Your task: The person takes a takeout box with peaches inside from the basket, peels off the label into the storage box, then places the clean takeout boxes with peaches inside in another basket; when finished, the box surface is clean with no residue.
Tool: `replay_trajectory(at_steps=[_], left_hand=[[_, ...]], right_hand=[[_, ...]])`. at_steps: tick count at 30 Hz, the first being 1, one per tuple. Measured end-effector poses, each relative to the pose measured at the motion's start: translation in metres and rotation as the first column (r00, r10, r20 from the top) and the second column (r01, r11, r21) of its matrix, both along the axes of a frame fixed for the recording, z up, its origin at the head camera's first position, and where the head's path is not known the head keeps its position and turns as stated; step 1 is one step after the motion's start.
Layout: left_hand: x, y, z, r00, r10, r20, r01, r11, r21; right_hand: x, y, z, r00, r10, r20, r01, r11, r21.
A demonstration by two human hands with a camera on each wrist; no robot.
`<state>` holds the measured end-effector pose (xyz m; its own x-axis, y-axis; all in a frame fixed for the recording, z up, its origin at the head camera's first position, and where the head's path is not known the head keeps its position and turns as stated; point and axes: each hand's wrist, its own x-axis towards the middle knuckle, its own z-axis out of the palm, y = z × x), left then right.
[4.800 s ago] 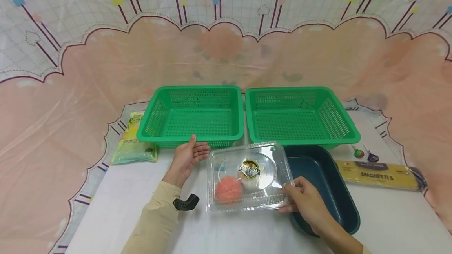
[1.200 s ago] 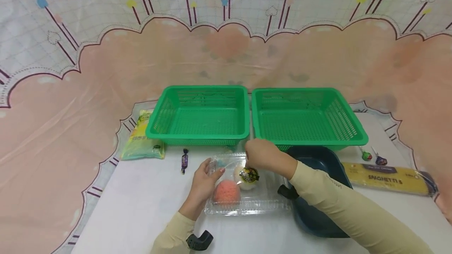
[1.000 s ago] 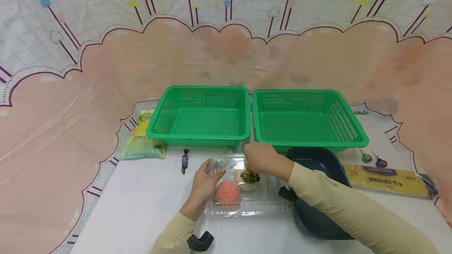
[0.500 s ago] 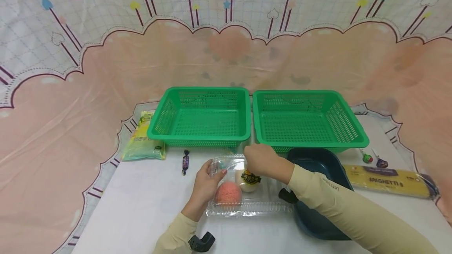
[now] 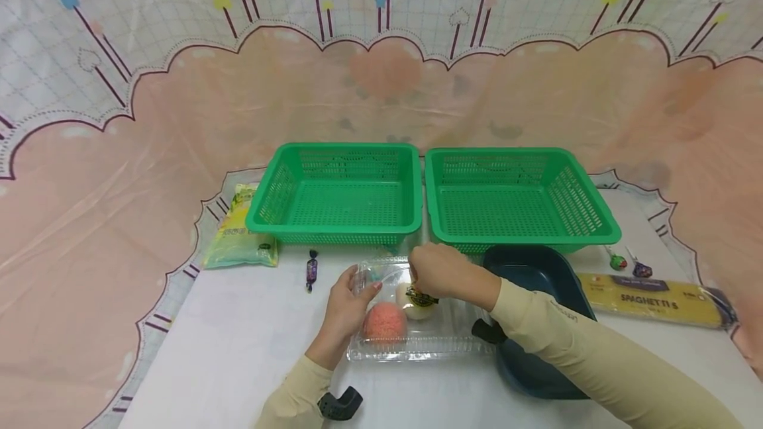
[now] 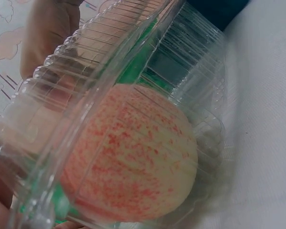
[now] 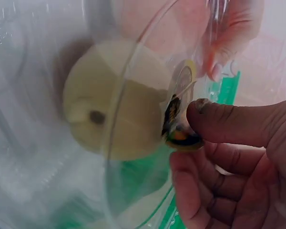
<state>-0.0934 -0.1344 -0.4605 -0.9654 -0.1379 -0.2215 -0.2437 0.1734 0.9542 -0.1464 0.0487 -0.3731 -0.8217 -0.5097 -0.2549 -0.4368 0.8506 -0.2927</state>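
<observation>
A clear plastic clamshell box [image 5: 444,343] lies on the white table in front of me. Inside are a pink speckled fruit [image 5: 384,322] and a pale round fruit [image 5: 419,308]. My left hand [image 5: 363,290] grips the box's left end, thumb on the lid. My right hand [image 5: 417,280] reaches across the far edge and pinches the clear lid at its round sticker [image 7: 181,112], thumb [image 7: 238,124] above and fingers below. In the right wrist view the pale fruit [image 7: 109,100] shows through the lid. The left wrist view is filled by the pink fruit [image 6: 133,157] behind ribbed plastic [image 6: 190,62].
Two green baskets [image 5: 334,224] [image 5: 518,230] stand side by side behind the box. A dark blue tub [image 5: 536,270] sits right of it, then a spaghetti pack [image 5: 652,296] and two lollipops [image 5: 628,263]. A yellow-green bag [image 5: 241,234] and a purple candy [image 5: 310,270] lie left.
Since 4.8 s ago both hands have moved onto the box's left and far side, and a purple candy now lies on the table. Over the last second the right hand sank slightly onto the sticker.
</observation>
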Motion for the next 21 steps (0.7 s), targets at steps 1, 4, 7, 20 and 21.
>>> replay_trajectory(at_steps=[1, 4, 7, 20, 21], left_hand=[[0.000, 0.000, 0.000, 1.000, 0.001, 0.000, -0.001, 1.000, 0.001], [0.000, -0.001, 0.001, 1.000, -0.002, 0.005, 0.002, 1.000, 0.003], [0.000, -0.002, 0.001, 1.000, -0.009, 0.013, 0.009, 1.000, 0.003], [-0.001, -0.003, -0.001, 1.000, -0.008, 0.022, 0.008, 1.000, -0.015], [-0.002, -0.003, -0.001, 1.000, -0.008, 0.022, 0.008, 1.000, -0.014]], right_hand=[[0.000, 0.000, 0.000, 1.000, 0.010, 0.001, -0.010, 1.000, -0.002], [0.000, 0.002, 0.001, 1.000, 0.026, -0.006, -0.027, 1.000, -0.013], [0.002, 0.005, 0.005, 0.999, 0.041, -0.005, -0.041, 0.999, -0.033], [0.000, 0.039, 0.021, 0.995, 0.054, 0.079, -0.029, 0.955, -0.295], [-0.001, 0.042, 0.023, 0.996, 0.038, 0.082, -0.010, 0.950, -0.311]])
